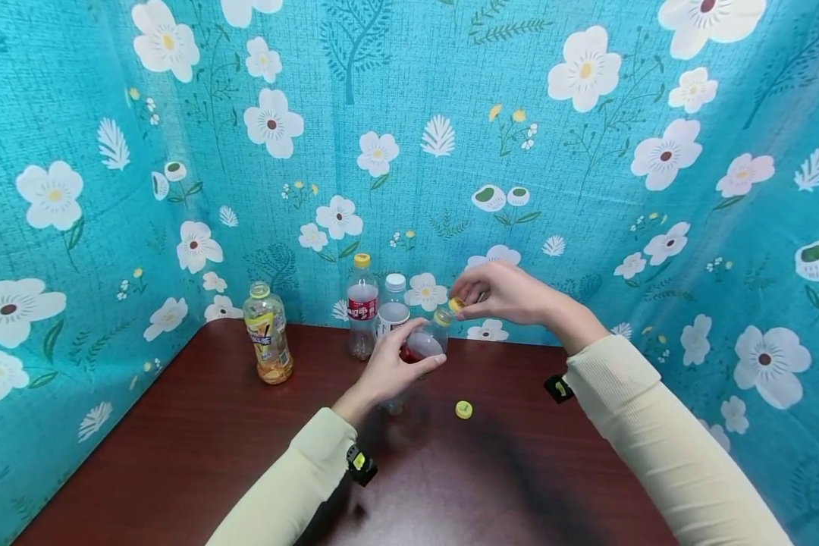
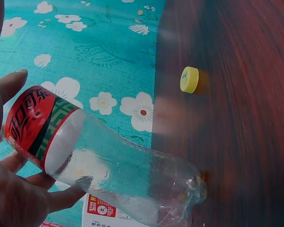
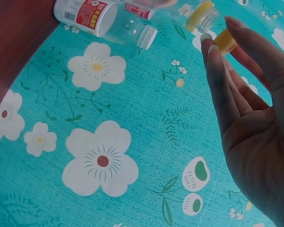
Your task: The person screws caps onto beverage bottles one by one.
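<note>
My left hand grips a clear plastic soda bottle round its red label. The bottle looks empty and is tilted, its uncapped neck toward my right hand; its base is close over the table in the left wrist view. My right hand pinches a yellow bottle cap between thumb and fingers. A small gap separates this cap from the bottle's threaded mouth in the right wrist view. Another yellow cap lies on the table below the hands.
Behind my left hand stand a red-labelled bottle with a yellow cap and a white-capped bottle. An uncapped, yellow-labelled bottle stands at the left of the dark wooden table. A blue flowered curtain hangs behind.
</note>
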The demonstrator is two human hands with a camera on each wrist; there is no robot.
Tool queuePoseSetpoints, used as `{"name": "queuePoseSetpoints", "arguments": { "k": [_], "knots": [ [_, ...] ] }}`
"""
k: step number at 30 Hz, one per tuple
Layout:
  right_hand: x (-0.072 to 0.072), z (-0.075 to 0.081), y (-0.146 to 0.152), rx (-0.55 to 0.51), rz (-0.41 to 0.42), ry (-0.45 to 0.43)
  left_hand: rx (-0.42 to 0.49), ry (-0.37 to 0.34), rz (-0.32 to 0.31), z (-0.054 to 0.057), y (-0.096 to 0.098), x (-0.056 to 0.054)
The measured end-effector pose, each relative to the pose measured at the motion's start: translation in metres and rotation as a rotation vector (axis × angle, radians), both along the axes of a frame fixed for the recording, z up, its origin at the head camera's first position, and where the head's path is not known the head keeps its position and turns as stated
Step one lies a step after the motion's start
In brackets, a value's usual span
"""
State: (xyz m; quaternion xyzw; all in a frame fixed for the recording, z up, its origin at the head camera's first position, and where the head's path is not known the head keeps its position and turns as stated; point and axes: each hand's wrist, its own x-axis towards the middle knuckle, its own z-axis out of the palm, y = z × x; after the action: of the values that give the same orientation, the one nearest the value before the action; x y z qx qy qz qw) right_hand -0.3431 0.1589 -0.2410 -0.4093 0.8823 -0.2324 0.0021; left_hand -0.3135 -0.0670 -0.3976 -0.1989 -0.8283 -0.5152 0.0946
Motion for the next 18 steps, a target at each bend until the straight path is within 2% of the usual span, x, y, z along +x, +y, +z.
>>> {"name": "queuePoseSetpoints", "arguments": {
  "k": [11, 18],
  "knots": [
    [0.0003, -0.0005, -0.0036, 0.066, 0.024, 0.024, -0.005, -0.010, -0.026, 0.0001, 0.0044, -0.0001],
    [0.0019, -0.0047, -0.0052, 0.055, 0.041, -0.015, -0.005, -0.008, -0.035, -0.0004, 0.0071, 0.0030]
  ]
}}
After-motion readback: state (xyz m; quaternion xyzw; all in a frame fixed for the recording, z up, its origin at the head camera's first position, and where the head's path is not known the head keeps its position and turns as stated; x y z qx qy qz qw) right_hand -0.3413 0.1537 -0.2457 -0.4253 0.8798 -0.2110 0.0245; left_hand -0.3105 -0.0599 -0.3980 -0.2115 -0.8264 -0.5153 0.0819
